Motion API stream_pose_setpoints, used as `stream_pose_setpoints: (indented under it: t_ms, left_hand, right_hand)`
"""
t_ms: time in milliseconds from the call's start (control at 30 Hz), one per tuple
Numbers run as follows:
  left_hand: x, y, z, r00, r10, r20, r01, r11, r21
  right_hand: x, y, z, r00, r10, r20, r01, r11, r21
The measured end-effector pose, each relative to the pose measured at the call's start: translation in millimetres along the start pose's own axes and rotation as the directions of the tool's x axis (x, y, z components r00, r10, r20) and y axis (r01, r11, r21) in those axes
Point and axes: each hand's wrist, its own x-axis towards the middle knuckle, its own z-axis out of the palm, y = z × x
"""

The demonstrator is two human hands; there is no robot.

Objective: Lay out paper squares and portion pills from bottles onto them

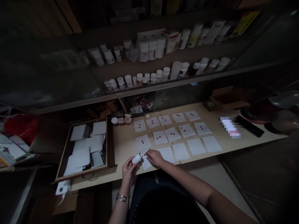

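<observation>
My left hand (pixel 127 171) is wrapped round a small white pill bottle (pixel 136 158), which tilts to the right with its uncapped mouth showing dark red inside. Close by, my right hand (pixel 155 158) is closed in a pinch over a white paper square (pixel 146 165); whatever its fingertips hold is hidden. One red pill (pixel 144 154) lies on that square beside the fingers. Two rows of paper squares farther back carry red pills in pairs, such as the square (pixel 146 138) just behind my hands. In the front row, bare squares (pixel 181 151) lie to the right.
An open drawer (pixel 109 146) of white paper squares (pixel 81 144) juts out on the left. Behind the papers stand a small jar (pixel 114 121) and a round white cap (pixel 147 116). A phone (pixel 249 126) and cardboard box (pixel 211 104) lie right. Shelves of bottles (pixel 128 81) rise behind.
</observation>
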Motion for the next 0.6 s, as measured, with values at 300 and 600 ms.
stream_pose_setpoints:
  t_ms: [300,600]
  left_hand:
    - [8.7,4.6,10.6,0.980,0.082,0.184,-0.115,0.977,0.180]
    - [0.9,-17.1,68.0,0.961,0.190,0.201,-0.245,0.922,0.301]
  right_hand:
    - [-30.4,-19.7,-59.3,0.983,-0.031,-0.181,0.108,0.895,0.432]
    - [-56.5,29.6,-69.7,0.991,-0.088,-0.103,0.127,0.870,0.476]
